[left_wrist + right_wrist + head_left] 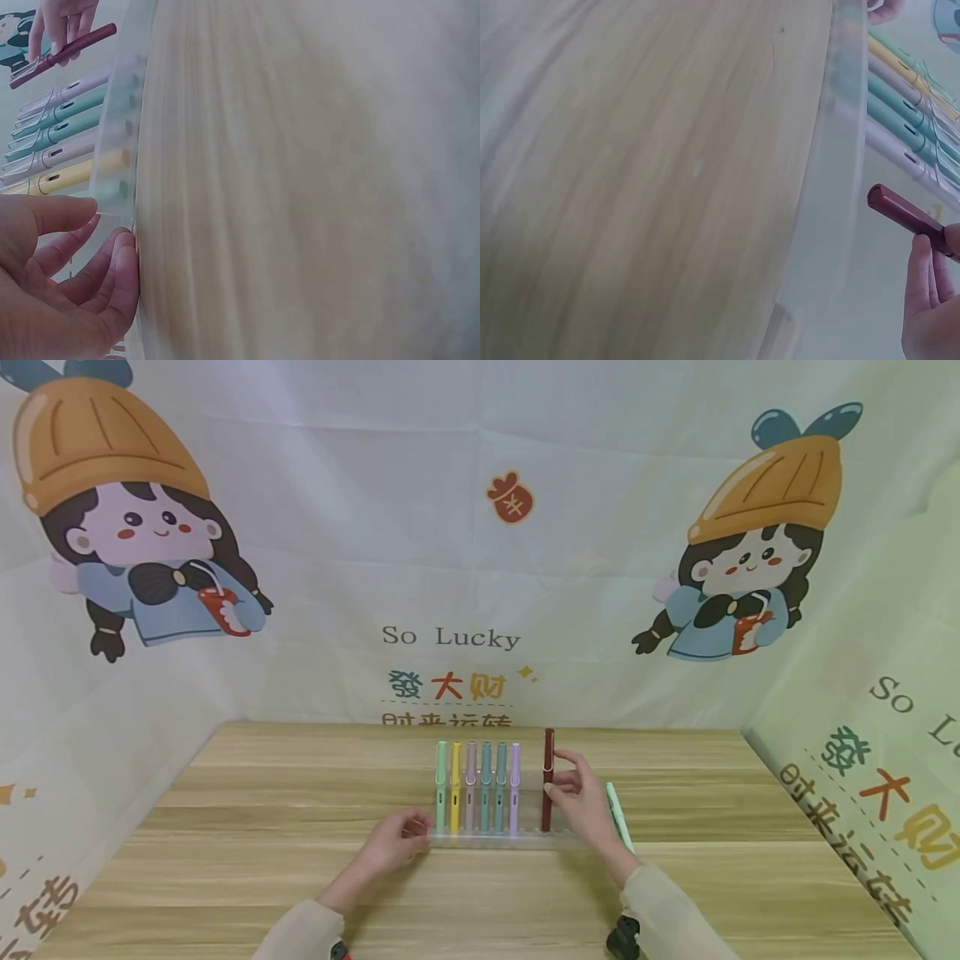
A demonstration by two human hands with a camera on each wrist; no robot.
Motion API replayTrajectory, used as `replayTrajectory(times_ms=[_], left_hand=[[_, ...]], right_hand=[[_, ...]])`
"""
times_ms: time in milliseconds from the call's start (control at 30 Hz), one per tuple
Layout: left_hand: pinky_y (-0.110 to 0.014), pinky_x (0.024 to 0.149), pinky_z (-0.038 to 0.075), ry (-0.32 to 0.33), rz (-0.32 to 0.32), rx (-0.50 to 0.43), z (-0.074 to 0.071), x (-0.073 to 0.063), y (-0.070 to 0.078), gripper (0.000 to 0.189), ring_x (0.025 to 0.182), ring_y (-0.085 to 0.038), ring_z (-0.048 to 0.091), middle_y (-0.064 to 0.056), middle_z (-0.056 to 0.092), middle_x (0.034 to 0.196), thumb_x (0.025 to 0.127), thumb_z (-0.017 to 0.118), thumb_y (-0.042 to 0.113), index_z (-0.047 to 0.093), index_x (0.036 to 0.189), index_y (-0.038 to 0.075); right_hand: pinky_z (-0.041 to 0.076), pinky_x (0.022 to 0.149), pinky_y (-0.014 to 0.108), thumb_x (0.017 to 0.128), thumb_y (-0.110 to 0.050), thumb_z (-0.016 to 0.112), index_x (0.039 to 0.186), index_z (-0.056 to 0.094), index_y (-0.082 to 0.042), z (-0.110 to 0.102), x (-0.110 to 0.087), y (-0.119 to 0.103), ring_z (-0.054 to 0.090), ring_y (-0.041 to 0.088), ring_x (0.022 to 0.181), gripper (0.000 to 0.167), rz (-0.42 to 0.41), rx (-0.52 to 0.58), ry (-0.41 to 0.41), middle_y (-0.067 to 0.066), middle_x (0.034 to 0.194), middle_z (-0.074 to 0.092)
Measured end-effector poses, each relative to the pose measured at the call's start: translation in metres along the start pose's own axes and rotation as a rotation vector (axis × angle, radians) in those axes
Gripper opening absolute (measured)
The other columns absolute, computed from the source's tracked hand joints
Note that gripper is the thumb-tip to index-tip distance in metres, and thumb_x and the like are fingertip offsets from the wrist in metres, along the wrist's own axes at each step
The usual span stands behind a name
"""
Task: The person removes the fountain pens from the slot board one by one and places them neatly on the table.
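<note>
A clear pen stand (472,842) holds an upright row of capped pens: mint green, yellow (455,789), dusty mauve, two teal and lilac (514,789). My right hand (581,797) pinches a dark red pen (548,777) between thumb and fingers, toward the stand's right part. In the right wrist view, the dark red pen (907,212) points its blunt end at the stand's front lip; a gap separates it from the lilac pen. At the stand's left end is my left hand (393,842), fingers loosely bent against the corner, as the left wrist view shows.
A pale mint pen (619,818) lies slanted to the right of the stand, partly behind my right wrist. Wood-grain tabletop (300,810) surrounds the stand. A printed cloth (360,527) hangs behind and at both sides of the table.
</note>
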State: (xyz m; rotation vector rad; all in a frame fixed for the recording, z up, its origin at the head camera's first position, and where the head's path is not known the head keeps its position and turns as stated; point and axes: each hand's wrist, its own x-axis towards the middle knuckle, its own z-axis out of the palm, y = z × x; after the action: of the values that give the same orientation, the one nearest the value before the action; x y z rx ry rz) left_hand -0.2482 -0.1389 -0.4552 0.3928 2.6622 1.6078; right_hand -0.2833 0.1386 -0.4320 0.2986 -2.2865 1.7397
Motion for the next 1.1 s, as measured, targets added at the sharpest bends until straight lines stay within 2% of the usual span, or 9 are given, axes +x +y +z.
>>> replayTrajectory(times_ms=[100,333,600,900,1100], left_hand=[[-0.030,0.057,0.047,-0.002,0.006,0.007,0.000,0.000,0.000,0.014,0.076,-0.024,0.053,-0.011,0.056,0.082,0.078,0.058,-0.006,0.056,0.092,-0.006],[-0.029,0.057,0.047,-0.002,0.014,0.015,0.000,0.000,0.000,0.013,0.076,-0.024,0.053,-0.010,0.056,0.081,0.078,0.057,-0.006,0.055,0.091,-0.006],[-0.029,0.058,0.046,0.003,0.012,0.018,0.000,0.000,0.001,0.013,0.076,-0.024,0.053,-0.010,0.056,0.081,0.078,0.057,-0.007,0.056,0.090,-0.005],[-0.029,0.059,0.046,0.007,0.001,0.025,0.000,0.001,0.000,0.014,0.077,-0.024,0.053,-0.010,0.056,0.082,0.078,0.058,-0.006,0.056,0.091,-0.005],[-0.029,0.060,0.046,0.003,0.004,0.037,0.000,0.001,-0.001,0.013,0.078,-0.023,0.053,-0.010,0.057,0.083,0.078,0.058,-0.005,0.056,0.091,-0.004]], right_hand=[[0.049,0.067,0.030,0.077,0.002,0.062,0.122,0.045,-0.010,-0.006,-0.002,-0.001,0.059,0.023,0.078,0.050,0.005,-0.041,0.000,0.011,0.086,0.061],[0.049,0.065,0.029,0.077,0.006,0.061,0.123,0.043,-0.009,-0.021,-0.003,0.002,0.056,0.025,0.079,0.052,0.029,-0.005,0.001,0.014,0.086,0.057],[0.046,0.064,0.025,0.078,0.004,0.061,0.122,0.043,-0.006,-0.039,-0.006,0.005,0.054,0.023,0.079,0.049,0.025,-0.045,0.008,0.015,0.089,0.056],[0.046,0.064,0.025,0.078,0.002,0.061,0.123,0.042,-0.006,-0.059,-0.009,0.008,0.053,0.021,0.078,0.049,0.068,-0.059,0.026,0.016,0.089,0.056],[0.048,0.062,0.025,0.078,0.003,0.060,0.121,0.042,-0.002,-0.072,-0.013,0.013,0.053,0.018,0.074,0.047,0.025,-0.104,0.024,0.015,0.086,0.055]])
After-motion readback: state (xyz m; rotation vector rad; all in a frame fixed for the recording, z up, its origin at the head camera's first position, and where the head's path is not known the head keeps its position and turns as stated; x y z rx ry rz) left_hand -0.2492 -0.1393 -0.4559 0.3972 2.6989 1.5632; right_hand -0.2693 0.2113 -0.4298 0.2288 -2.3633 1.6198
